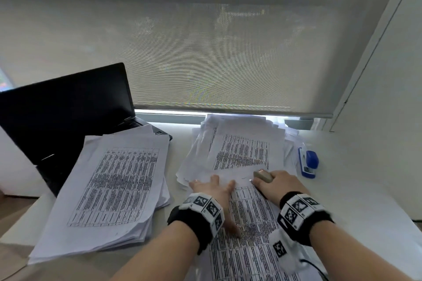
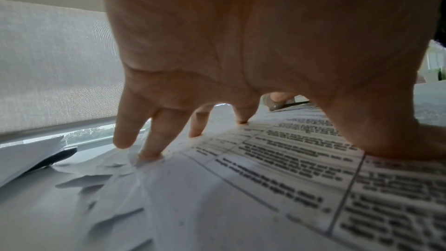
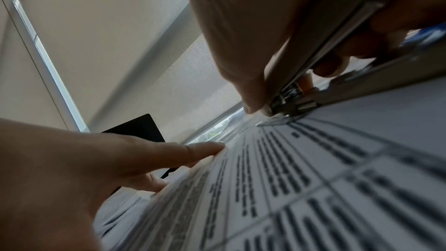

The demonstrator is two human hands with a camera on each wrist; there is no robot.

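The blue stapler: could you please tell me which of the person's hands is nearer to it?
Right. The right hand, gripping a grey stapler on the printed sheets, lies just left of the blue stapler; the left hand presses the sheets farther left.

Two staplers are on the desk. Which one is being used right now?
The grey stapler, gripped by the right hand with its nose on the sheets nearest the person. The blue stapler lies apart on the table, untouched.
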